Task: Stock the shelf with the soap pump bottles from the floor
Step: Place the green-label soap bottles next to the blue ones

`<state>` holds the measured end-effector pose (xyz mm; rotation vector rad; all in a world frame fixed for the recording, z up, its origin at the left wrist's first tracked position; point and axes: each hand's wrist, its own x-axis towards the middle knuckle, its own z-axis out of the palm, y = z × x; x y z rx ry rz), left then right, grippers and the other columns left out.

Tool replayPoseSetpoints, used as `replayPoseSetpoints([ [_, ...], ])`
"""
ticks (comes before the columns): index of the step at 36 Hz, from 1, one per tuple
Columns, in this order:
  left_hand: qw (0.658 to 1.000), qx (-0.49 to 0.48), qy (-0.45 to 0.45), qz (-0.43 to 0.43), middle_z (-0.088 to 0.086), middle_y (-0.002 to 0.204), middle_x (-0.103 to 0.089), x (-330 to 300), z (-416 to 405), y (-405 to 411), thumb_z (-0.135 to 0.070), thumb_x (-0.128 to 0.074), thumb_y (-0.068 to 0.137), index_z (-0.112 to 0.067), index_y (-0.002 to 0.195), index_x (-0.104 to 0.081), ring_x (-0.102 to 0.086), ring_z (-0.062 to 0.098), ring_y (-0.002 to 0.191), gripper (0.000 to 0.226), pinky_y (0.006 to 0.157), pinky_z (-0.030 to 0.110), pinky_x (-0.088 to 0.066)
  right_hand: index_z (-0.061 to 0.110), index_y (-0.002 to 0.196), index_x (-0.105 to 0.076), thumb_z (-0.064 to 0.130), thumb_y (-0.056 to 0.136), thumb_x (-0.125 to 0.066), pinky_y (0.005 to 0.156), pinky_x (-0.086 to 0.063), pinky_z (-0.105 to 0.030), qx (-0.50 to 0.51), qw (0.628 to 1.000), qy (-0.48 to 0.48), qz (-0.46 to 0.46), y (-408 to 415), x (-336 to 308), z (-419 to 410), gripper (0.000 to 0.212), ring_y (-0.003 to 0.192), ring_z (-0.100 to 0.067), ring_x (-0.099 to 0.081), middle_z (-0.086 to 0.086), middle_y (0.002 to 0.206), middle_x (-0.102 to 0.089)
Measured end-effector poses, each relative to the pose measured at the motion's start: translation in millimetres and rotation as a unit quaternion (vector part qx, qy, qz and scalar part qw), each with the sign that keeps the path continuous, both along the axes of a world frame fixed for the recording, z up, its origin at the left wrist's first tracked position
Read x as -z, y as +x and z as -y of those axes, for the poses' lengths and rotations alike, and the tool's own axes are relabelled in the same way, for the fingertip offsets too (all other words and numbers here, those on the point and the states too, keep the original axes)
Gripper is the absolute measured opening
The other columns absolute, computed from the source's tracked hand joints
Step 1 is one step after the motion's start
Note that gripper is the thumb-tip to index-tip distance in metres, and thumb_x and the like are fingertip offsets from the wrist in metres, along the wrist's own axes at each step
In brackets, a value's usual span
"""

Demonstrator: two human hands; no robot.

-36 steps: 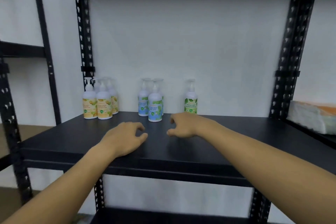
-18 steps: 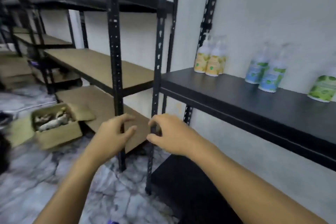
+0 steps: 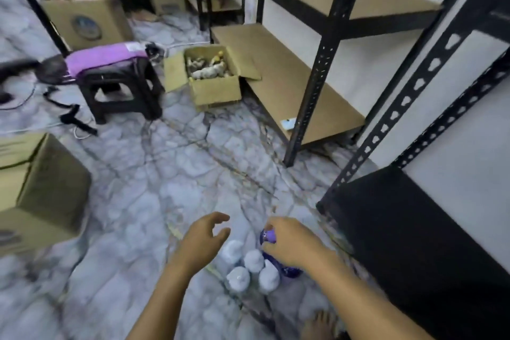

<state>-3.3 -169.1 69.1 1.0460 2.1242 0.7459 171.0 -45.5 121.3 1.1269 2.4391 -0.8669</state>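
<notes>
Purple bottle (image 3: pixel 269 237) near bottom centre, beside white bottles (image 3: pixel 249 268) on the floor (image 3: pixel 143 190); my right hand (image 3: pixel 289 243) is gripping its pump top, left hand (image 3: pixel 202 240) is hovering loose, holding nothing.

1. Right hand (image 3: pixel 289 241) covers most of the purple bottle (image 3: pixel 268 236); only its cap and a bit of the base show. Grip or mere touch: can't tell.
2. White bottles (image 3: pixel 249 268) at 6 o'clock are motion-blurred; labels unreadable, count unclear, roughly four.
3. Both forearms cut off by the bottom edge.
4. Bare foot (image 3: pixel 320 324) at 5 o'clock cropped by the bottom edge.
5. Black shelf (image 3: pixel 414 229) at 4 o'clock runs off the right edge.
6. Cardboard box (image 3: pixel 41 188) at 9 o'clock cut by the left edge.
7. Open box (image 3: pixel 215 88) at 12 o'clock: contents too blurred to identify.
</notes>
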Motion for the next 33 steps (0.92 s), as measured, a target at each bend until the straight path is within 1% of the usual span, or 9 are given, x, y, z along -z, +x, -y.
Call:
replayPoseSetpoints([
  [3, 0.999, -0.021, -0.036, 0.032, -0.006, 0.127, -0.061, 38, 22, 1, -0.025, -0.059, 0.098, -0.022, 0.129, -0.061, -0.056, 0.012, 0.118, 0.031, 0.086, 0.018, -0.037, 0.022, 0.084, -0.047, 0.028, 0.093, -0.056, 0.070, -0.040, -0.031, -0.041, 0.995, -0.053, 0.071, -7, 29, 22, 0.014, 0.095, -0.029, -0.058, -0.008, 0.099, -0.056],
  [5, 0.997, -0.034, -0.052, 0.056, -0.003, 0.127, -0.063, 61, 35, 4, -0.022, -0.061, 0.096, -0.021, 0.127, -0.062, -0.058, 0.013, 0.116, 0.032, 0.088, 0.020, -0.040, 0.016, 0.091, -0.049, 0.029, 0.092, -0.054, 0.077, -0.043, -0.032, -0.047, 0.990, -0.083, 0.106, -7, 51, 37, 0.014, 0.095, -0.028, -0.056, -0.008, 0.098, -0.054],
  [10, 0.990, -0.013, -0.096, 0.101, -0.006, 0.130, -0.055, 104, 60, 17, -0.020, -0.064, 0.091, -0.023, 0.136, -0.052, -0.053, 0.011, 0.116, 0.047, 0.090, 0.020, -0.040, 0.008, 0.132, -0.054, 0.034, 0.090, -0.058, 0.099, -0.047, -0.037, -0.025, 0.980, -0.104, 0.167, 1, 108, 66, 0.050, 0.128, -0.034, -0.051, -0.017, 0.152, -0.037],
  [13, 0.988, -0.012, -0.086, 0.128, -0.012, 0.124, -0.054, 126, 66, 31, -0.026, -0.074, 0.084, -0.026, 0.134, -0.049, -0.053, 0.008, 0.112, 0.056, 0.088, 0.015, -0.041, 0.009, 0.123, -0.060, 0.030, 0.090, -0.061, 0.094, -0.051, -0.035, -0.007, 0.969, -0.137, 0.205, 9, 129, 74, 0.039, 0.115, -0.033, -0.061, -0.015, 0.125, -0.062],
  [15, 0.987, -0.029, -0.072, 0.144, -0.022, 0.112, -0.053, 139, 67, 43, -0.026, -0.080, 0.078, -0.035, 0.120, -0.048, -0.054, 0.001, 0.103, 0.053, 0.079, 0.005, -0.039, 0.011, 0.124, -0.061, 0.034, 0.083, -0.063, 0.097, -0.052, -0.037, -0.002, 0.963, -0.152, 0.223, 18, 144, 74, 0.047, 0.114, -0.029, -0.063, -0.010, 0.125, -0.064],
  [18, 0.984, -0.091, -0.031, 0.150, -0.019, 0.107, -0.061, 160, 66, 61, -0.033, -0.085, 0.069, -0.042, 0.108, -0.052, -0.061, -0.001, 0.099, 0.052, 0.076, 0.006, -0.043, 0.017, 0.133, -0.057, 0.046, 0.070, -0.066, 0.102, -0.049, -0.037, 0.036, 0.964, -0.166, 0.206, 33, 164, 68, 0.070, 0.120, -0.026, -0.060, -0.008, 0.133, -0.062],
  [21, 0.979, -0.131, 0.003, 0.155, -0.013, 0.116, -0.063, 183, 62, 74, -0.041, -0.086, 0.068, -0.038, 0.120, -0.052, -0.063, 0.005, 0.107, 0.062, 0.088, 0.027, -0.053, 0.020, 0.144, -0.044, 0.048, 0.075, -0.070, 0.103, -0.046, -0.035, 0.125, 0.962, -0.178, 0.162, 39, 172, 60, 0.079, 0.124, -0.026, -0.057, -0.007, 0.138, -0.058],
  [23, 0.979, -0.154, 0.009, 0.133, -0.013, 0.119, -0.060, 188, 58, 81, -0.039, -0.085, 0.067, -0.037, 0.123, -0.048, -0.059, 0.004, 0.110, 0.066, 0.090, 0.026, -0.051, 0.018, 0.147, -0.038, 0.049, 0.078, -0.071, 0.105, -0.044, -0.037, 0.183, 0.960, -0.170, 0.125, 40, 181, 58, 0.083, 0.128, -0.028, -0.054, -0.007, 0.143, -0.054],
  [33, 0.983, -0.169, 0.023, 0.068, -0.017, 0.116, -0.059, 199, 42, 90, -0.040, -0.077, 0.070, -0.035, 0.124, -0.052, -0.059, 0.009, 0.107, 0.059, 0.083, 0.033, -0.052, 0.018, 0.120, -0.053, 0.035, 0.083, -0.076, 0.082, -0.053, -0.041, 0.267, 0.963, -0.030, -0.005, 32, 185, 65, 0.047, 0.106, -0.034, -0.062, -0.010, 0.114, -0.064],
])
